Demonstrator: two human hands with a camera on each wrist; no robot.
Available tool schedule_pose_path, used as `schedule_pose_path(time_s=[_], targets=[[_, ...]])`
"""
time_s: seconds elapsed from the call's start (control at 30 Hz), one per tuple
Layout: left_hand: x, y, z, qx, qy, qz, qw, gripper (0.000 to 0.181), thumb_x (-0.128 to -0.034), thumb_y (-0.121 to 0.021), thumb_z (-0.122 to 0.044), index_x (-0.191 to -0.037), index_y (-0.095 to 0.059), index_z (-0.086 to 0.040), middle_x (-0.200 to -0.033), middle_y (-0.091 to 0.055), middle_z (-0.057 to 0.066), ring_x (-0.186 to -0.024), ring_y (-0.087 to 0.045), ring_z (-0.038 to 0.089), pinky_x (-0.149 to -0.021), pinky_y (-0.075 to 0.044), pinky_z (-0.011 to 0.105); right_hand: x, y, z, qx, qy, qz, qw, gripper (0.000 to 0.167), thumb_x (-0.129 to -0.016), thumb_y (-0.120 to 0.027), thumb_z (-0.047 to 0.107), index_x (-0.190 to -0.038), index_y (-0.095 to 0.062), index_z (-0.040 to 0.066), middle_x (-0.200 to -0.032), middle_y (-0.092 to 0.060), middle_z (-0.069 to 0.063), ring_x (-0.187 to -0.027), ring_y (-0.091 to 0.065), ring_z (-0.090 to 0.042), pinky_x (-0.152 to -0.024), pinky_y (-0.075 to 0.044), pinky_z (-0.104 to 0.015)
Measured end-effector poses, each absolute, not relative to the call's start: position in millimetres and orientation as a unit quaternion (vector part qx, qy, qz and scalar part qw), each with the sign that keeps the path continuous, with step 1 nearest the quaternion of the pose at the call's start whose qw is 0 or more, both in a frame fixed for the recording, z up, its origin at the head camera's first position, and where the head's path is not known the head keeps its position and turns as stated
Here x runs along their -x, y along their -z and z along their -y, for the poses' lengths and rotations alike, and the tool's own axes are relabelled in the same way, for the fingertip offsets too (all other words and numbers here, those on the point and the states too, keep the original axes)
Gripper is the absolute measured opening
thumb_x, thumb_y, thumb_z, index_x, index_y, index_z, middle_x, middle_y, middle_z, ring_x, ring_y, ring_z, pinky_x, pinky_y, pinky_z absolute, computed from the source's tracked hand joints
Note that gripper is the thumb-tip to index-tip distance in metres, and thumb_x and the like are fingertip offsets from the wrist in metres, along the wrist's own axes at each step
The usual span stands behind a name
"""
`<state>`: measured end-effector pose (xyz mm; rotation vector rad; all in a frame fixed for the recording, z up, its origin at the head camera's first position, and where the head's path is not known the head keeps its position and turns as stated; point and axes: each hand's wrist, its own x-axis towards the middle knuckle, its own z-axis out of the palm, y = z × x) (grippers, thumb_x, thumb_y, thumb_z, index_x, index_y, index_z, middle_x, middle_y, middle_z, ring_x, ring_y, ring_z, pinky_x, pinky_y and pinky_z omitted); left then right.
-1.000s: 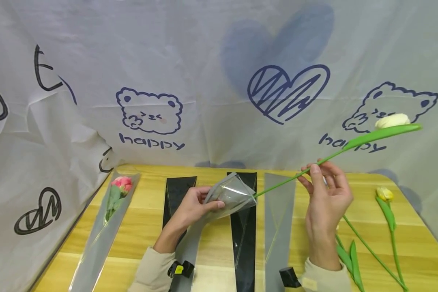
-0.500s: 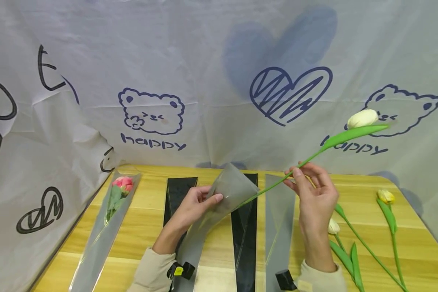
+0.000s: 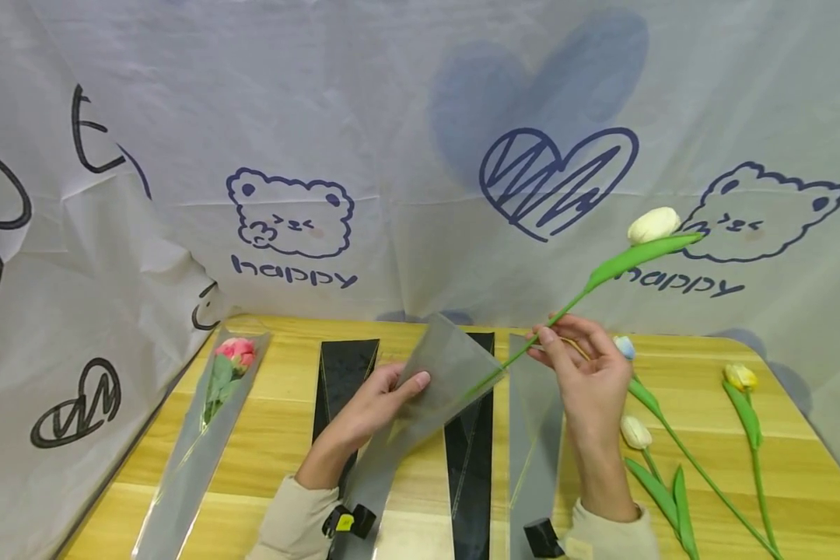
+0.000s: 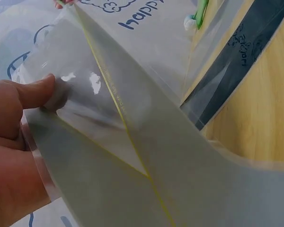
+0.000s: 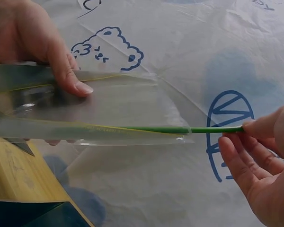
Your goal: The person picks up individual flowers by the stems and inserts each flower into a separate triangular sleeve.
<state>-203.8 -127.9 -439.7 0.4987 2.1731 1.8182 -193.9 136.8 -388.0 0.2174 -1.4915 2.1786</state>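
My left hand (image 3: 374, 400) pinches a grey translucent flower sleeve (image 3: 448, 362) near its wide mouth, the thumb on the near side. In the left wrist view the sleeve (image 4: 146, 123) shows gold lines along its folds. Between thumb and fingertips my right hand (image 3: 591, 381) pinches the stem of a white tulip (image 3: 654, 225). Its bloom and green leaf point up and right, outside the sleeve. The lower stem (image 5: 151, 129) lies within the sleeve's mouth in the right wrist view, and its end shows faintly through the film.
A pink flower in a sleeve (image 3: 210, 412) lies at the left. Black sleeves (image 3: 472, 467) and another grey sleeve (image 3: 535, 467) lie on the wooden table (image 3: 420, 498). A yellow tulip (image 3: 742, 377), a white tulip (image 3: 635, 432) and a blue flower (image 3: 624, 347) lie at the right.
My right hand has moved left with the white tulip, and its stem has slid deeper into the sleeve. The sleeve's mouth has turned and spread wider; my left hand has hardly moved.
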Motion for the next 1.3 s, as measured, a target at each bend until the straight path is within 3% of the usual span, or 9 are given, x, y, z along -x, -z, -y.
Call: schedule_pose_path(time_s=[0.43, 0.7, 0.97, 1.1, 1.3], targets=[[201, 438, 123, -0.194, -0.613, -0.755, 0.127, 0.032, -0.1096, -0.052, -0.021, -0.123, -0.066, 0.005, -0.107, -0.071, 0.015, -0.091, -0.065, 0.017, -0.079, -0.054, 0.034, 192, 393, -135, -0.114, -0.748, 0.630, 0.175, 0.020, -0.093, -0.072, -0.004, -0.110, -0.065, -0.013, -0.096, -0.076, -0.018, -0.085, -0.076, -0.024, -0.077, -0.060, -0.039], [199, 437, 118, -0.196, -0.613, -0.754, 0.135, 0.030, -0.1090, -0.054, -0.022, -0.112, -0.067, 0.005, -0.094, -0.068, 0.008, -0.084, -0.062, 0.017, -0.076, -0.053, 0.034, 190, 393, -135, -0.125, -0.705, 0.685, 0.138, 0.016, -0.096, -0.072, 0.004, -0.105, -0.068, -0.010, -0.097, -0.077, -0.007, -0.086, -0.074, -0.021, -0.080, -0.059, -0.037], [195, 427, 119, -0.192, -0.606, -0.762, 0.129, 0.031, -0.1086, -0.055, -0.024, -0.118, -0.068, 0.002, -0.101, -0.070, 0.010, -0.088, -0.064, 0.019, -0.081, -0.053, 0.036, 190, 394, -136, -0.165, -0.666, 0.721, 0.100, 0.011, -0.097, -0.072, 0.005, -0.101, -0.070, -0.005, -0.113, -0.072, -0.017, -0.105, -0.070, -0.020, -0.087, -0.057, -0.029], [195, 425, 119, -0.194, -0.601, -0.765, 0.125, 0.029, -0.1084, -0.055, -0.024, -0.115, -0.069, 0.000, -0.096, -0.069, 0.008, -0.084, -0.063, 0.019, -0.077, -0.052, 0.035, 190, 394, -137, -0.184, -0.661, 0.724, 0.075, 0.008, -0.095, -0.074, 0.005, -0.099, -0.073, -0.001, -0.117, -0.071, -0.014, -0.111, -0.068, -0.023, -0.088, -0.057, -0.031], [195, 426, 118, -0.201, -0.594, -0.769, 0.125, 0.026, -0.1083, -0.055, -0.021, -0.109, -0.069, 0.000, -0.090, -0.067, 0.005, -0.081, -0.061, 0.018, -0.075, -0.052, 0.033, 189, 393, -139, -0.201, -0.667, 0.716, 0.051, 0.005, -0.092, -0.076, 0.001, -0.096, -0.075, -0.001, -0.123, -0.065, -0.021, -0.113, -0.065, -0.029, -0.089, -0.057, -0.034]])
